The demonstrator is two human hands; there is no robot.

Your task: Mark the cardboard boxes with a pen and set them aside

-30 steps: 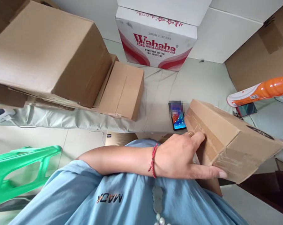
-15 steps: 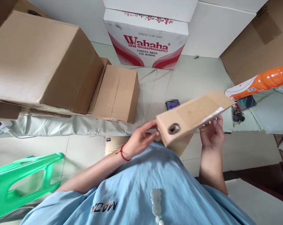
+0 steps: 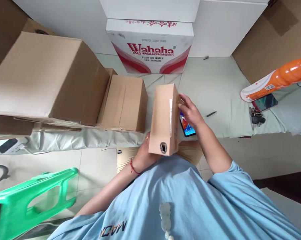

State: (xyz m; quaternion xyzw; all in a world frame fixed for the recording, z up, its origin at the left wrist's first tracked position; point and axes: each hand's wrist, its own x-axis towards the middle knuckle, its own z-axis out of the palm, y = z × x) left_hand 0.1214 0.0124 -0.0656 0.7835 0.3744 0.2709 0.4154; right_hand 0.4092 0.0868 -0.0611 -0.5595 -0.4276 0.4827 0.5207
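A long, narrow cardboard box point(image 3: 161, 113) is held up near my lap, its length running away from me. A dark-rimmed round hole shows at its near end, and a white label strip point(image 3: 170, 116) runs along the right edge. My left hand point(image 3: 144, 155) grips the box at its near left corner, the fingers partly hidden beneath it. My right hand point(image 3: 190, 111) has its fingertips against the far right side of the box. Below that hand a phone point(image 3: 187, 125) with a lit screen lies on the cloth, and a black pen point(image 3: 211, 114) is to its right.
Brown cartons point(image 3: 124, 103) stand on the left of the cloth-covered table point(image 3: 215, 90). A white-and-red water carton point(image 3: 150, 46) is at the back. To the right are an orange bottle point(image 3: 277, 78), a second phone point(image 3: 266, 102) and keys point(image 3: 257, 116). A green stool point(image 3: 40, 200) stands lower left.
The box has turned from slanting rightward to pointing away from me and moved left. My right hand has shifted from its underside to its right side. The phone and pen are now uncovered.
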